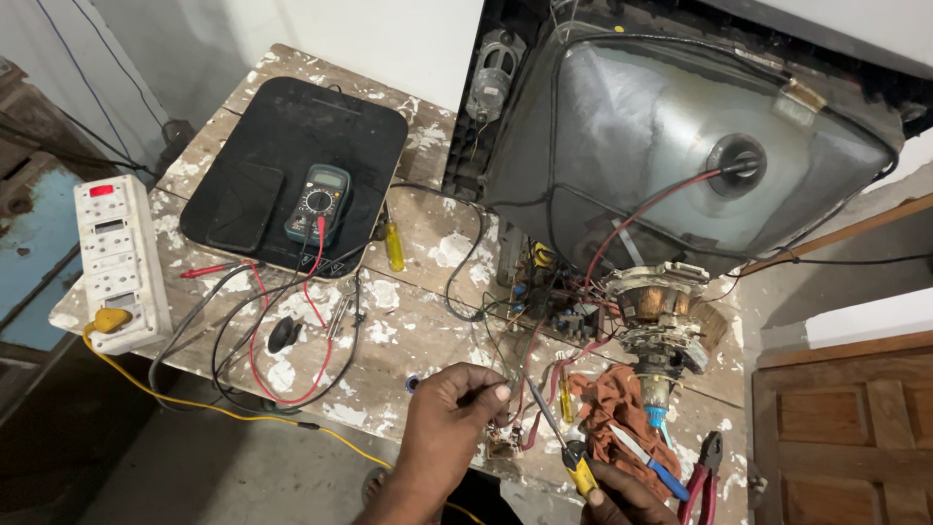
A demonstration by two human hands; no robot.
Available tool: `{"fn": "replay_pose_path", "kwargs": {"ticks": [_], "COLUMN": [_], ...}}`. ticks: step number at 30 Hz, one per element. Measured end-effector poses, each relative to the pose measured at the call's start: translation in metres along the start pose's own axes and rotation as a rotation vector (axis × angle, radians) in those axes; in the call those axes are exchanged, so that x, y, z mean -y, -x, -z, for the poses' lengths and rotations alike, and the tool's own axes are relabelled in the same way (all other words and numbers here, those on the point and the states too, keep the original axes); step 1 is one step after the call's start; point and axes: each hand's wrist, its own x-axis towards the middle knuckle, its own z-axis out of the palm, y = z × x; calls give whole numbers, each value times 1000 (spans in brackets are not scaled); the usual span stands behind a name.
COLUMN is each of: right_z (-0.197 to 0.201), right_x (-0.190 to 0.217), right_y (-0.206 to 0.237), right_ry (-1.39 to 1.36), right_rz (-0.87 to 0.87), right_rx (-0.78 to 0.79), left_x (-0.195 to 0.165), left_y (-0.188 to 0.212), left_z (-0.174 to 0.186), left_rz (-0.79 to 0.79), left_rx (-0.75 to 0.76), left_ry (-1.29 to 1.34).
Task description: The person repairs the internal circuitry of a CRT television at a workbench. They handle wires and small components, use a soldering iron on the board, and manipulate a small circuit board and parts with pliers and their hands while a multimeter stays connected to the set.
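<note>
My left hand (442,423) sits at the near edge of the wooden bench (408,331), fingers curled in a pinch on a thin wire lead (513,389) at thumb and forefinger; grip looks closed, though what else it touches is too small to tell. My right hand (622,498) comes in at 5 o'clock from the left one, mostly cut off by the bottom of the view, fingers wrapped shut round the yellow handle of a screwdriver (562,435), shaft angled up toward 11 o'clock with the tip near the wires by my left fingers. The small circuit board (505,442) lies just beside my left hand at 3 o'clock, right on the bench's near lip. Edges: the bench drops off right under both hands; floor (194,467) open at 7 o'clock. Room at 12 o'clock is tight: the picture tube (671,146) with its coil neck (661,321) fills 1 to 2 o'clock, chassis board (559,301) under it. Free bench patch at 10 o'clock, crossed by leads. Counts: one multimeter (319,202) on one black slab (296,175) at 11 o'clock; one white power strip (119,261) at 9 o'clock with one yellow plug (109,319); three screwdrivers in all, the held one, one yellow (393,243) at 12 o'clock, one blue-handled (649,465) on one rust rag (617,413) at 3 o'clock; one red pliers (705,481) beyond it.
</note>
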Motion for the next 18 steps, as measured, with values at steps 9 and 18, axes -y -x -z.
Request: {"fn": "replay_pose_path", "kwargs": {"ticks": [9,18], "right_z": [-10,5], "right_x": [-11,-14], "right_y": [-3,4], "right_ry": [-11,37], "right_rz": [105,98], "right_rx": [-89,-43], "left_x": [-13,-34], "left_y": [6,20], "left_z": [0,-5], "left_rz": [-203,-396], "left_rx": [-36,-44], "left_ry": [-157,-375]}}
